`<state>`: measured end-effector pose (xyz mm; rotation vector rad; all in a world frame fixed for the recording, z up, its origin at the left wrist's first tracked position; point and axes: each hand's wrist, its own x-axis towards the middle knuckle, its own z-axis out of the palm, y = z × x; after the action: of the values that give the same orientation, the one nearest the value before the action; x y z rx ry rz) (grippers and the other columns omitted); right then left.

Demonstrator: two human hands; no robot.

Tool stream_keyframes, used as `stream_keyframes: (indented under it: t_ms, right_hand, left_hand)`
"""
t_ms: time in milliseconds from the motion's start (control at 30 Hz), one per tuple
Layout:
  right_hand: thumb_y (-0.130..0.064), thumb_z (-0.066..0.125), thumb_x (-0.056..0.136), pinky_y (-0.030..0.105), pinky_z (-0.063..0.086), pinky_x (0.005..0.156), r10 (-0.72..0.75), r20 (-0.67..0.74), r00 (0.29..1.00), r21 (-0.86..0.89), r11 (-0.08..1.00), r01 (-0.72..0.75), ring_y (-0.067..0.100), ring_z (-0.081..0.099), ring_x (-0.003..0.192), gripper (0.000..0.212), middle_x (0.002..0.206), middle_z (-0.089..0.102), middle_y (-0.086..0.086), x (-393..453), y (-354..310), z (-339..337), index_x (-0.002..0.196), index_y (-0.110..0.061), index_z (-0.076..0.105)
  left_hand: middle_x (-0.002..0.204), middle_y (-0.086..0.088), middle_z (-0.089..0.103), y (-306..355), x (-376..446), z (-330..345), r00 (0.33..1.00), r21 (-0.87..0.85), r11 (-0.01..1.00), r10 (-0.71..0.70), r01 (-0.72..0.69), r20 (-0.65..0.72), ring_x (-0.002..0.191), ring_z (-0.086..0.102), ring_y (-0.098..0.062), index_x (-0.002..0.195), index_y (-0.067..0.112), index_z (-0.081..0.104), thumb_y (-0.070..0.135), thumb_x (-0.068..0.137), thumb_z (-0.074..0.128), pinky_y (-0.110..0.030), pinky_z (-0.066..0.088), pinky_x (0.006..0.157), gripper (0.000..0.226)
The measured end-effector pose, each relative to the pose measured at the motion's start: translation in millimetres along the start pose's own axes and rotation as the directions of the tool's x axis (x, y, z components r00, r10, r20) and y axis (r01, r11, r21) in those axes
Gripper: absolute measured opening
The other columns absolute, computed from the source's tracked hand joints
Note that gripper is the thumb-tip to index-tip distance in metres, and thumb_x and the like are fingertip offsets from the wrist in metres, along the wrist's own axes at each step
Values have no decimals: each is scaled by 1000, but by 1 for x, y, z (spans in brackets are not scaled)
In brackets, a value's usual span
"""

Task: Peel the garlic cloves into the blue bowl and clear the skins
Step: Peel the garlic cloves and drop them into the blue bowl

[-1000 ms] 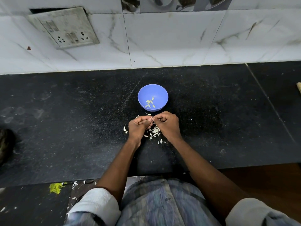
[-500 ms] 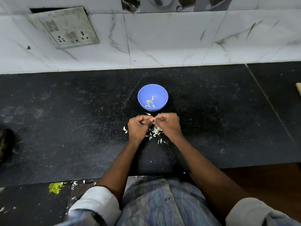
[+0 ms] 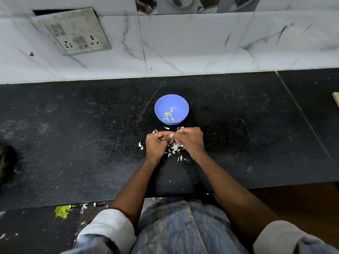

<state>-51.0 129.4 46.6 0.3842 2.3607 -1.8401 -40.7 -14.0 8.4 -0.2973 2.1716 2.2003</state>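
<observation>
A blue bowl [image 3: 171, 102] stands on the black counter, with several pale peeled garlic cloves [image 3: 168, 114] in its bottom. Just in front of it my left hand [image 3: 156, 144] and my right hand [image 3: 190, 141] meet fingertip to fingertip, pinched together on a small garlic clove [image 3: 171, 136] that is mostly hidden by the fingers. A scatter of white garlic skins [image 3: 174, 149] lies on the counter under and around both hands.
The black stone counter [image 3: 73, 143] ends at a white tiled wall with a socket plate [image 3: 73, 32]. A dark object [image 3: 6, 162] sits at the far left edge and a pale object [image 3: 336, 99] at the far right. Skins and a green scrap [image 3: 61, 211] lie on the floor.
Both hands have crept slightly up toward the bowl while staying pinched together. The bowl and skins have not moved.
</observation>
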Motion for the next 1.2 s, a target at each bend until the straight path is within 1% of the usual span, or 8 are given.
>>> stream_keyframes:
  t_ms: [100, 233, 533, 800, 933, 1000, 1067, 1200]
  right_hand:
    - [-1, 73, 81, 31, 56, 62, 35, 37, 999, 136, 990, -40, 19, 66, 60, 8, 69, 74, 18, 0, 1, 3, 79, -5, 79]
    - [5, 61, 89, 30, 59, 68, 24, 95, 995, 166, 985, -39, 21, 71, 68, 19, 77, 75, 20, 1, 3, 3, 89, -2, 79]
    - [2, 67, 91, 24, 55, 62, 0, 104, 995, 156, 988, -16, 14, 67, 63, 12, 76, 75, 19, 2, 9, 2, 88, 0, 78]
    - [-1, 68, 91, 22, 54, 60, 6, 96, 995, 106, 994, -17, 14, 66, 62, 11, 72, 75, 14, 5, 12, 0, 86, -1, 78]
    - [-4, 69, 90, 24, 52, 63, 23, 88, 996, 58, 998, -28, 7, 62, 61, 8, 68, 72, 3, 8, 15, 4, 84, -5, 74]
    - [-6, 68, 91, 27, 51, 66, 9, 96, 995, 49, 999, -14, 6, 62, 63, 8, 70, 72, 0, 9, 17, 6, 85, -6, 73]
    - [-6, 65, 94, 24, 51, 67, 6, 106, 994, 51, 999, -12, 4, 62, 64, 10, 70, 72, -3, 9, 16, 7, 87, -6, 73]
    - [-4, 64, 94, 19, 48, 60, 9, 106, 994, 69, 997, -16, 2, 58, 58, 16, 65, 69, -7, 7, 14, 7, 82, -12, 71]
  left_hand:
    - [86, -19, 78, -1, 3, 1, 998, -87, 995, -44, 41, -35, 73, 67, -17, 103, -6, 79, -4, 93, 74, -25, 59, 71, 11]
    - [92, -19, 80, -6, 7, -2, 998, -116, 992, -46, 40, -52, 77, 70, -18, 105, -5, 78, 0, 93, 76, -25, 60, 75, 14]
    - [90, -12, 81, -8, 3, -7, 1000, -41, 999, -3, 2, -20, 76, 73, -13, 104, 0, 80, 1, 93, 76, -24, 60, 74, 11]
    - [92, -10, 81, -8, 3, -6, 1000, 29, 999, 31, -31, 2, 80, 73, -17, 103, 1, 80, 2, 94, 75, -32, 61, 79, 10]
    - [87, -10, 80, -4, 1, -2, 999, 40, 999, 35, -36, 8, 72, 68, -11, 102, -1, 80, -1, 95, 73, -22, 58, 71, 10]
    - [81, -9, 78, -3, 2, 0, 1000, 13, 1000, 23, -23, 4, 67, 64, -9, 101, -1, 79, -4, 97, 69, -20, 55, 67, 12]
    - [78, -5, 76, -3, 2, 1, 1000, -35, 999, -10, 10, -3, 65, 61, -8, 101, 1, 79, -6, 99, 64, -19, 53, 65, 16]
    - [76, -4, 75, -4, 1, 7, 989, -165, 976, -146, 139, -29, 63, 60, -5, 106, -5, 77, -6, 100, 62, -17, 52, 63, 16]
